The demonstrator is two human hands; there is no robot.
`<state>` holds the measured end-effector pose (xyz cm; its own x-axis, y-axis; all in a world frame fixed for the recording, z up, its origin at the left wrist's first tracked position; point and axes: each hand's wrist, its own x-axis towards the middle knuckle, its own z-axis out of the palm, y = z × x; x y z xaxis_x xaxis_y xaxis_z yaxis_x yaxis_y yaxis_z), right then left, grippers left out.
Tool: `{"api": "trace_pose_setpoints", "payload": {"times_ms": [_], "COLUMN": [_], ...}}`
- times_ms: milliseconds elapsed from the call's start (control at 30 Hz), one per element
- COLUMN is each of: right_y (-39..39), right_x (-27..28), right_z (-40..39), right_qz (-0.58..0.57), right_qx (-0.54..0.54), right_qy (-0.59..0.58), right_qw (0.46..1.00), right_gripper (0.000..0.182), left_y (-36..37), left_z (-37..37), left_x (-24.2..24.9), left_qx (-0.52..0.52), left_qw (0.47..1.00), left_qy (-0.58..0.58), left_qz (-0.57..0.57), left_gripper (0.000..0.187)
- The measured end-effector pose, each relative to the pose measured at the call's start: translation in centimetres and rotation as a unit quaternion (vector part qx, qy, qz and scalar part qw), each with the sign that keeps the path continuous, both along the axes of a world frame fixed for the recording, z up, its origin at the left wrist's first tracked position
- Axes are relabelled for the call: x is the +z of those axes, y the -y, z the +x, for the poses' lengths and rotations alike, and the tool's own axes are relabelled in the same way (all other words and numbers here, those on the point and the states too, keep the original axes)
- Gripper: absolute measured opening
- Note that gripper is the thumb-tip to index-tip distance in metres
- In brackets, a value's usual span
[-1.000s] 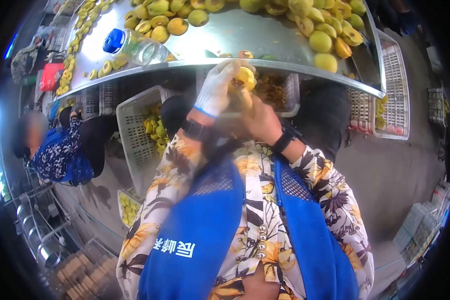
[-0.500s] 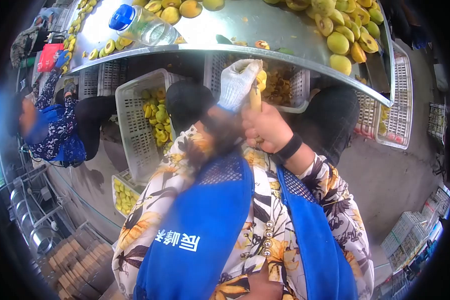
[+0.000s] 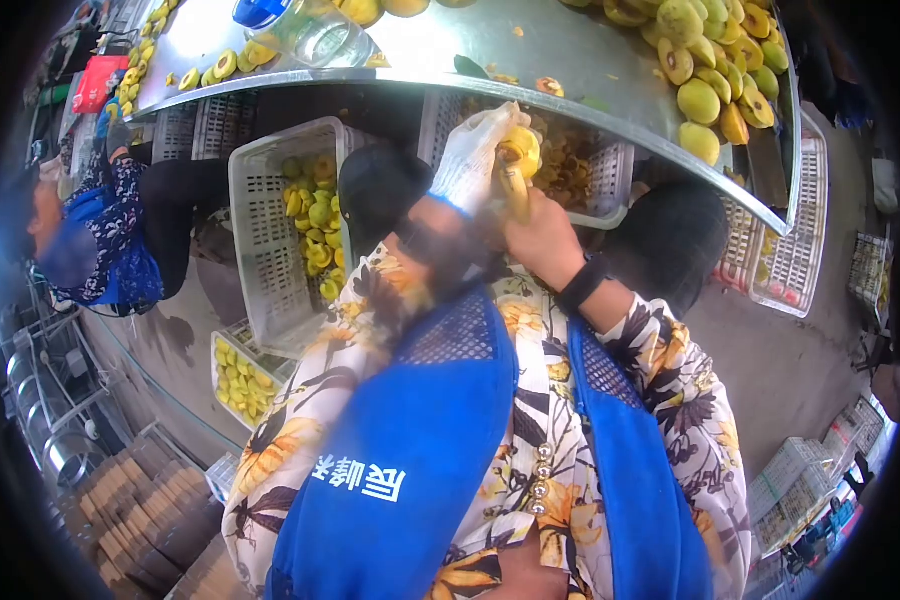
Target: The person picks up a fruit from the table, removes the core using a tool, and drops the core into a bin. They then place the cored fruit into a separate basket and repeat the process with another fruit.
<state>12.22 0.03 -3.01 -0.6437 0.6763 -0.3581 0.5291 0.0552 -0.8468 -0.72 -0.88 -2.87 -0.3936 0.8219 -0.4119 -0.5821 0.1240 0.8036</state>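
Observation:
My left hand [image 3: 467, 155], in a white knit glove, is closed around a yellow peach half [image 3: 523, 150], holding it beyond the table's near edge, over my lap. In my bare right hand [image 3: 545, 242] is a pale-handled tool [image 3: 516, 195], gripped in a fist with its upper end against the fruit. The tip of the tool is hidden, so its exact kind does not show. Beneath and behind the hands stands a white crate [image 3: 620, 205] with peach scraps and pits in it.
The metal table [image 3: 530, 55] carries a pile of halved peaches [image 3: 705, 90] at right and a blue-capped bottle [image 3: 330, 40] at left. A tilted white crate [image 3: 255, 230] with peach pieces stands by my left knee. Another person [image 3: 100, 235] sits at far left.
The view has shifted slightly, with the table sitting higher at left. The peach half shows more openly between my hands, and my right hand has turned with the tool against it.

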Motion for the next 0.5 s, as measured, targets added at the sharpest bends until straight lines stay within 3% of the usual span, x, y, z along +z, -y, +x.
{"api": "trace_pose_setpoints", "payload": {"times_ms": [33, 100, 133, 233, 333, 433, 500], "right_y": [0.4, 0.0, -0.1, -0.2, -0.5, -0.4, 0.0], "right_x": [-0.1, 2.1, 3.2, 4.5, 3.3, 2.6, 1.8], "right_z": [-0.2, -0.3, -0.3, 0.1, 0.3, 0.4, 0.2], "right_qz": [-0.015, -0.268, -0.39, -0.538, -0.575, -0.568, -0.517], "right_qx": [-0.015, -0.038, -0.052, -0.095, -0.115, -0.089, -0.081], "right_qy": [-0.027, 0.0, 0.015, -0.035, -0.04, -0.094, -0.093], "right_qw": [0.999, 0.963, 0.919, 0.837, 0.809, 0.813, 0.847], "right_gripper": [0.022, 0.017, 0.015, 0.011, 0.01, 0.01, 0.008], "left_y": [0.0, 0.2, 0.4, 0.5, 0.9, 0.9, 0.9], "left_z": [-0.1, 0.1, 0.4, 1.0, 0.9, 0.7, 0.4], "left_x": [-0.3, 0.0, 0.2, 0.3, -0.4, -1.1, -1.7], "left_qx": [0.005, 0.024, 0.031, 0.036, 0.007, 0.008, 0.008], "left_qw": [1.0, 0.998, 0.997, 0.997, 0.997, 0.997, 0.993], "left_qy": [0.018, 0.031, 0.039, -0.029, -0.045, 0.036, 0.092], "left_qz": [-0.018, -0.048, -0.066, -0.056, -0.059, -0.069, -0.068], "left_gripper": [0.034, 0.026, 0.022, 0.023, 0.029, 0.033, 0.034]}}
